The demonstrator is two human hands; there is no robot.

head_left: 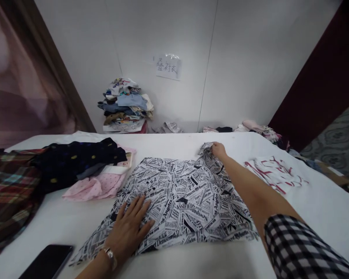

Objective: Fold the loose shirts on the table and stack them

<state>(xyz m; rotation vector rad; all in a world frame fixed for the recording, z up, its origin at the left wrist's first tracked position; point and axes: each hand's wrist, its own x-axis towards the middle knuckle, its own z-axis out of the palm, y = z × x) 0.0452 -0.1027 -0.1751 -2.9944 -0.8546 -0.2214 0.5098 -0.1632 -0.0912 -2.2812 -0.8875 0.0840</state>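
A shirt [174, 201] with a black-and-white newspaper print lies spread on the white table in front of me. My left hand [130, 223] rests flat on its left part, fingers outstretched and a bracelet at the wrist. At the far right corner, my right hand [218, 149] pinches a bunched bit of the same shirt, perhaps a sleeve, and holds it slightly raised. The cloth under my right forearm is partly hidden.
Left of the shirt are a plaid garment [8, 186], a dark dotted one [78, 157] and pink cloth [97, 186]. A phone [48, 261] lies near the front edge. White-and-red cloth [275, 172] is at right. Beyond the table stands a clothes pile [130, 102].
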